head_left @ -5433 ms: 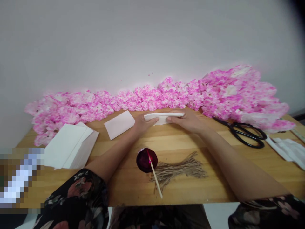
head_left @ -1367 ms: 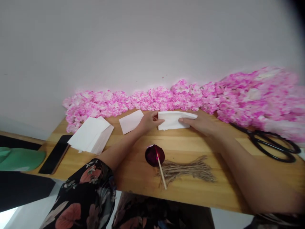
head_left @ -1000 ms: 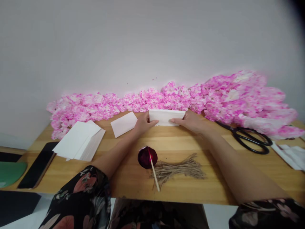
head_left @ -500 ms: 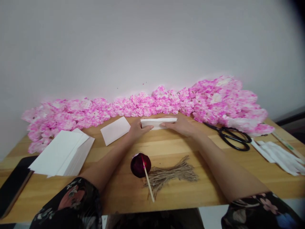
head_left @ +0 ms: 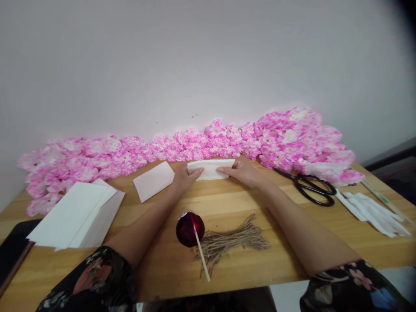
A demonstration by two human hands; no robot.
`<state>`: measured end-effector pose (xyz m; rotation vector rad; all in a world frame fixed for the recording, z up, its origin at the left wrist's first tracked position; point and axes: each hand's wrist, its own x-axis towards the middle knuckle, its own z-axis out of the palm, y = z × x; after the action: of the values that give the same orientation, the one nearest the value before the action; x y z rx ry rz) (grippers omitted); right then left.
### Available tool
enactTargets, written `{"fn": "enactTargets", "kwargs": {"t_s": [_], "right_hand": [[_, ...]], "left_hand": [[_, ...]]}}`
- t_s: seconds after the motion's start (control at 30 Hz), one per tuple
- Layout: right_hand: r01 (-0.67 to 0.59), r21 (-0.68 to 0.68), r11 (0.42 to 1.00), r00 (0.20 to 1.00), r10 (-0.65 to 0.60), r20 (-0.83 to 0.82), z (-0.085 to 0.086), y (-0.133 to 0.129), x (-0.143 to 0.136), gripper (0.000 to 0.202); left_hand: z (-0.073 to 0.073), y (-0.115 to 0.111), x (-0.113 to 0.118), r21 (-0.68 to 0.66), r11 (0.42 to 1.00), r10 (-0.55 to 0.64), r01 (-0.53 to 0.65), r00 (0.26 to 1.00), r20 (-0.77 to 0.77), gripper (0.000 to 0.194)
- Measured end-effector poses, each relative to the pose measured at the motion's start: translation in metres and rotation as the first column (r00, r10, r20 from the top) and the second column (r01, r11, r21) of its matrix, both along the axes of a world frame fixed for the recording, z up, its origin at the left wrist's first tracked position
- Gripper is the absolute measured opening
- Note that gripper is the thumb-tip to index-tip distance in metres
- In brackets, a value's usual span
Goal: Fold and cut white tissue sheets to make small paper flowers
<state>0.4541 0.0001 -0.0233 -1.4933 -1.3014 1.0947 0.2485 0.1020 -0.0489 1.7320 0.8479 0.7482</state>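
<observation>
A folded strip of white tissue paper (head_left: pixel 210 169) is held level between my hands near the back of the table. My left hand (head_left: pixel 184 177) pinches its left end, thumb on the near face. At the other end my right hand (head_left: pixel 242 172) grips it the same way; the fingers behind the paper are hidden. Just left of my left hand lies a pale sheet of paper (head_left: pixel 153 181). Closer to me, a small bowl of dark magenta liquid (head_left: pixel 186 232) has a wooden stick (head_left: pixel 202 255) leaning across its rim, beside a bundle of thin brown twine pieces (head_left: pixel 235 240).
Pink and white paper flowers (head_left: pixel 195 143) line the wall. A stack of white paper (head_left: pixel 78 216) and a dark phone (head_left: pixel 16 247) lie left. Black scissors (head_left: pixel 315 190), folded white strips (head_left: pixel 373 212) and a ruler (head_left: pixel 385 199) lie right on the wooden table (head_left: pixel 156 273).
The folded paper has tilted so more of its near face shows, and my thumbs have shifted on it. The whole view has swung slightly, moving everything a little left.
</observation>
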Motion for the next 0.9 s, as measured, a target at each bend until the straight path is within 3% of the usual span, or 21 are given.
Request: {"fn": "enactTargets", "kwargs": {"t_s": [0.37,0.63,0.9], "right_hand": [[0.108,0.091,0.99,0.994,-0.104,-0.043,-0.002,0.002,0.002,0.036],[0.174,0.158,0.972,0.984,-0.178,0.012,-0.003,0.001,0.004,0.034],[0.029,-0.006,1.0,0.999,-0.03,-0.04,0.003,0.001,0.001,0.029]], "left_hand": [[-0.01,0.005,-0.001,0.008,0.997,0.073,-0.073,0.997,0.004,0.029],[-0.01,0.005,0.0,-0.005,0.998,0.061,-0.061,0.997,0.045,0.03],[-0.009,0.003,0.0,-0.015,1.0,0.013,-0.011,0.997,0.082,0.028]]}}
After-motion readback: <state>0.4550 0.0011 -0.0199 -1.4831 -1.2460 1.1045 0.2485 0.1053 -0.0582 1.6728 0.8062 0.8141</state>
